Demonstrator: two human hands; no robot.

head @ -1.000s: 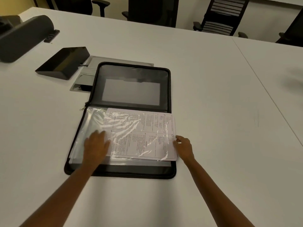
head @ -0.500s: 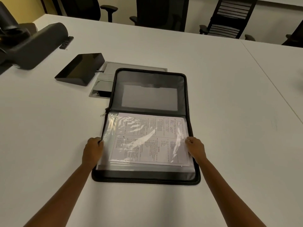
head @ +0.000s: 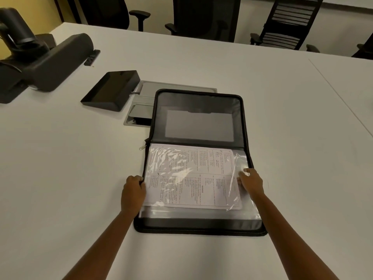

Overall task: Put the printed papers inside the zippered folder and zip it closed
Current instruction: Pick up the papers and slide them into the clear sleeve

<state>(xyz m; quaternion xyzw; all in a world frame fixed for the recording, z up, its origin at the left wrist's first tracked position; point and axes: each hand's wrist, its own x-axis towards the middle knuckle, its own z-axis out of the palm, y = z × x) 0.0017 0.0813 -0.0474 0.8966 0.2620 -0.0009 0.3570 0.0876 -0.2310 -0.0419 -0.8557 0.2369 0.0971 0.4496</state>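
Zippered folder (head: 198, 103) open, unzipped — printed papers (head: 191, 174) sleeved

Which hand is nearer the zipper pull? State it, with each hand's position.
Left. The left hand grips the left edge of the folder, on the near side of the zipper pull; the right hand holds the opposite edge.

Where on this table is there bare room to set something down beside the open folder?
Widest bare table lies right of the folder, out to the seam. Another patch: left of it, in front of the black console. Crowded behind the folder's left corner: console and grey cable hatch.
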